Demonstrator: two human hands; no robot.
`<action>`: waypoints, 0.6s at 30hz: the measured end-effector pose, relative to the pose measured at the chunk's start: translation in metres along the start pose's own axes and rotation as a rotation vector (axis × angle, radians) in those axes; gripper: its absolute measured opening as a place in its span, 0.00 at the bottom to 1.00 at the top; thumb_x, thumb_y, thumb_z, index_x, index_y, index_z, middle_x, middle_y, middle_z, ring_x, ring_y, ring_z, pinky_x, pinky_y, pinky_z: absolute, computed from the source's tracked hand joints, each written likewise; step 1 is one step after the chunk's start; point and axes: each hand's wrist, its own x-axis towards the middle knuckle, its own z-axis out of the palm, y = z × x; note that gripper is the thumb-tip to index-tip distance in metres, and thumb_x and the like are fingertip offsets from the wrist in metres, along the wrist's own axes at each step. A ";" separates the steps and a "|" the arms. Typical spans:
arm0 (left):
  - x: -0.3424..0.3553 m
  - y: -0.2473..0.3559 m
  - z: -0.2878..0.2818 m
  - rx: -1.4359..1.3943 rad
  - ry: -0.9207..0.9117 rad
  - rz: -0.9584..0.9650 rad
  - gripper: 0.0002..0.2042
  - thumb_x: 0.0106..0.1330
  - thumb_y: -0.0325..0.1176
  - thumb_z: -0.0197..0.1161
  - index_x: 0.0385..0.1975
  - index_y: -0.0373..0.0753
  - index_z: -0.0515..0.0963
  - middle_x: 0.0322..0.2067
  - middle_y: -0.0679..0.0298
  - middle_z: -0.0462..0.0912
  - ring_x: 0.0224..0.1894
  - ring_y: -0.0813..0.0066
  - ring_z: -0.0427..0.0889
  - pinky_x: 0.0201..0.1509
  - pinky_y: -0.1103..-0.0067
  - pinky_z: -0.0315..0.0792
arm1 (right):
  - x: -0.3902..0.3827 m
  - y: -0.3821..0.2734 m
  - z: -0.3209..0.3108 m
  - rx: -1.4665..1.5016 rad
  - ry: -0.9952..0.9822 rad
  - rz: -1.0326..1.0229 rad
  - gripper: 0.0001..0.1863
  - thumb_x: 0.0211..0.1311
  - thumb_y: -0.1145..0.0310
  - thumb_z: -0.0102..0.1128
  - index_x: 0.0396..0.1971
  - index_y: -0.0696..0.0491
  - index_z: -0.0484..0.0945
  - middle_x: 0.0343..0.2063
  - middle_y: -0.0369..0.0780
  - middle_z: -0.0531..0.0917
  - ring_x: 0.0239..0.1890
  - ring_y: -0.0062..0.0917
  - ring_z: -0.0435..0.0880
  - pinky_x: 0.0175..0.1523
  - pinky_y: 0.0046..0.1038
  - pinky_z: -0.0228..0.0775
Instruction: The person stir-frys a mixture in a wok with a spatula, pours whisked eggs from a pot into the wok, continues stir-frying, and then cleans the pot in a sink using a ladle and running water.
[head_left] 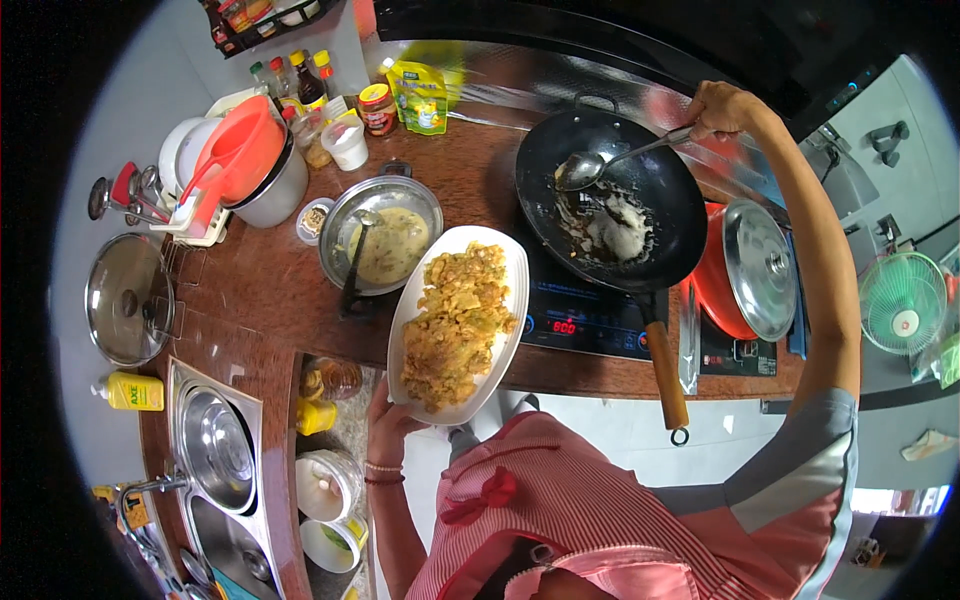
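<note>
While full, one plate (506, 262), one wok (672, 212)

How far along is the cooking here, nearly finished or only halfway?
Nearly finished: the white platter is piled with yellow fried food, held by the left hand. The right hand holds a ladle in the black wok, where only residue remains to scrape out.

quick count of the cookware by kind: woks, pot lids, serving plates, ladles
woks: 1
pot lids: 2, glass lid and steel lid
serving plates: 1, held by left hand
ladles: 1, held by right hand
total: 5
</note>
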 end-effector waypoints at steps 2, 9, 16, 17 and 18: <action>0.001 0.007 0.006 -0.004 -0.009 0.008 0.27 0.53 0.22 0.45 0.57 0.36 0.61 0.43 0.55 0.76 0.37 0.66 0.81 0.33 0.77 0.80 | -0.007 -0.022 -0.007 -0.066 0.020 -0.002 0.15 0.41 0.73 0.65 0.35 0.50 0.82 0.13 0.36 0.77 0.14 0.19 0.74 0.19 0.21 0.67; 0.020 0.009 0.003 0.022 -0.042 0.004 0.27 0.53 0.22 0.46 0.58 0.36 0.61 0.42 0.57 0.77 0.35 0.69 0.82 0.32 0.81 0.80 | -0.036 -0.059 -0.009 -0.457 0.370 -0.356 0.15 0.36 0.70 0.68 0.31 0.45 0.84 0.28 0.32 0.81 0.34 0.24 0.79 0.40 0.25 0.70; 0.033 0.015 0.006 0.031 -0.132 0.035 0.29 0.53 0.28 0.49 0.60 0.38 0.59 0.46 0.57 0.75 0.38 0.67 0.81 0.33 0.79 0.79 | -0.059 -0.070 -0.017 -0.376 0.177 -0.264 0.15 0.37 0.67 0.68 0.32 0.44 0.83 0.31 0.34 0.82 0.41 0.27 0.78 0.44 0.27 0.71; 0.037 0.014 0.007 0.022 -0.141 0.027 0.29 0.53 0.28 0.49 0.60 0.39 0.58 0.46 0.57 0.75 0.38 0.67 0.81 0.33 0.79 0.79 | -0.068 -0.067 -0.020 -0.328 0.163 -0.250 0.16 0.36 0.68 0.68 0.32 0.42 0.83 0.30 0.34 0.82 0.39 0.28 0.79 0.44 0.29 0.70; 0.041 0.012 0.007 0.013 -0.151 0.018 0.29 0.53 0.28 0.49 0.60 0.39 0.58 0.46 0.57 0.75 0.38 0.66 0.81 0.33 0.78 0.79 | -0.082 -0.061 -0.023 -0.371 0.257 -0.358 0.17 0.35 0.68 0.68 0.32 0.42 0.83 0.30 0.34 0.83 0.37 0.29 0.79 0.44 0.30 0.69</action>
